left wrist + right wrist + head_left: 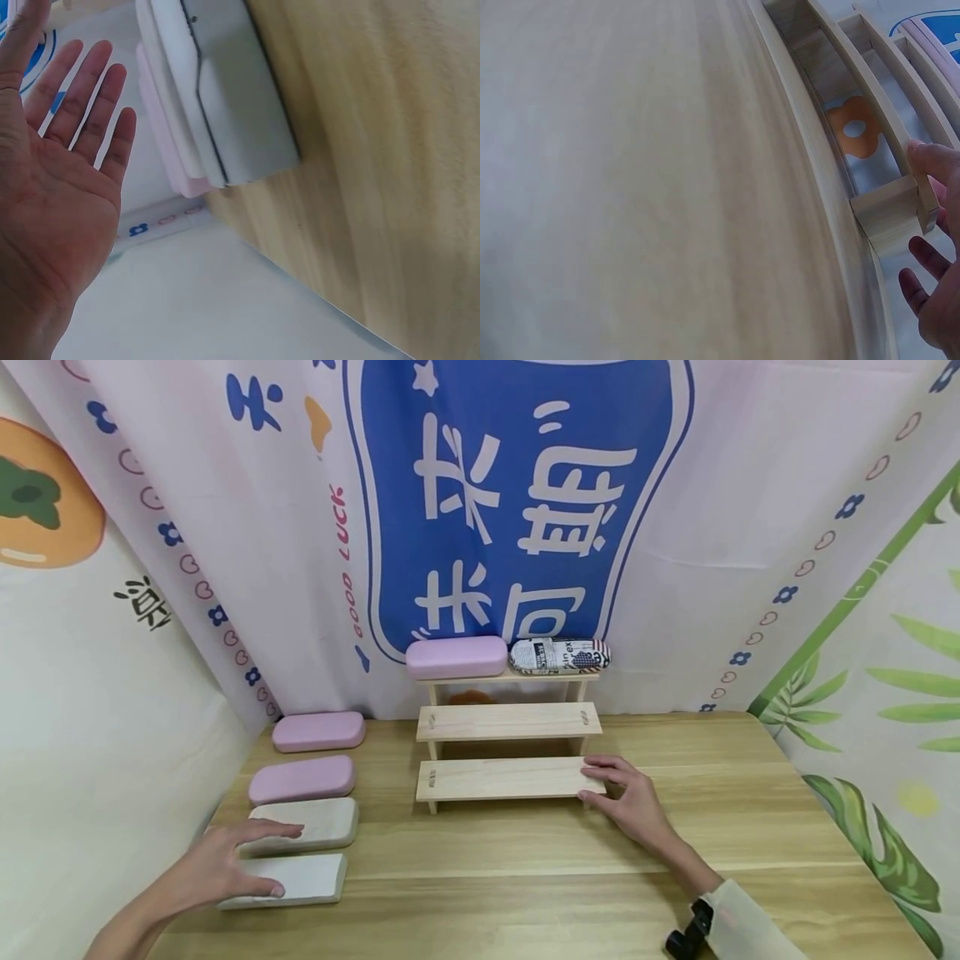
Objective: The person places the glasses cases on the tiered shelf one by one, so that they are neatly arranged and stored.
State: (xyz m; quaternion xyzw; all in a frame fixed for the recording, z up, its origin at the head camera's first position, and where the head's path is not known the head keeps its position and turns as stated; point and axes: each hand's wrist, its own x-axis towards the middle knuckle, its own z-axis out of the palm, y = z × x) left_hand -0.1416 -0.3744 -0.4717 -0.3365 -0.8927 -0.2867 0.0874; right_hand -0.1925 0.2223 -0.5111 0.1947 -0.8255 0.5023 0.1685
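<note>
Only the left wrist view shows the dark wavy seam (199, 88) along the side of a flat-topped, white oblong case (311, 878). The right wrist view shows fully an orange flower print (871, 135) behind a pale wooden three-tier stand (510, 722); the head view shows just part of it, but alone reveals a rounded newspaper-print case (560, 657) on the top tier.

In the head view, the white case lies at eight o'clock, below the left hand (206, 864), with a rounded cream case (333, 821) at its twelve. The stand sits at six o'clock. The left fingers are straight and spread, thumb well apart; whether they touch is unclear. The right hand (633, 806) pinches the lowest board's three-o'clock end between thumb and fingers.
</note>
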